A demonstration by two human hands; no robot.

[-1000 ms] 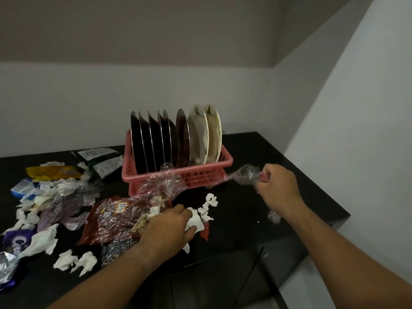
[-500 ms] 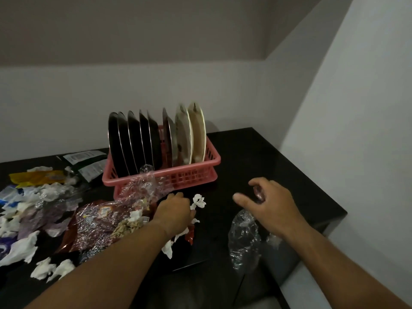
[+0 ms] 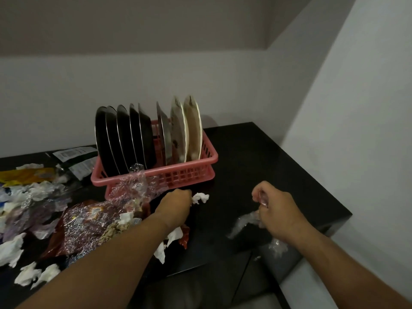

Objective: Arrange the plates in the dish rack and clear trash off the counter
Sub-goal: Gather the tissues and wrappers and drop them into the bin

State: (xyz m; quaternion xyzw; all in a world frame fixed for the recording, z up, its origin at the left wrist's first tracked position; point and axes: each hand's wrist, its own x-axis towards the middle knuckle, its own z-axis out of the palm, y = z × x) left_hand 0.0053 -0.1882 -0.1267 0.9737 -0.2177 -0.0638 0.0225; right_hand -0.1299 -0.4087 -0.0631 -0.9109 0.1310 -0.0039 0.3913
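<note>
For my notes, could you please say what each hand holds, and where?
Left hand: crumpled tissue, by one end. Right hand: clear plastic wrap, top end.

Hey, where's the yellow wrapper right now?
In the head view, the yellow wrapper lies on the black counter at the far left, left of the pink dish rack, with crumpled white tissues just in front.

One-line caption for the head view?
Head view: plates stand in the pink rack; left hand grips a tissue, right hand grips clear plastic.
</note>
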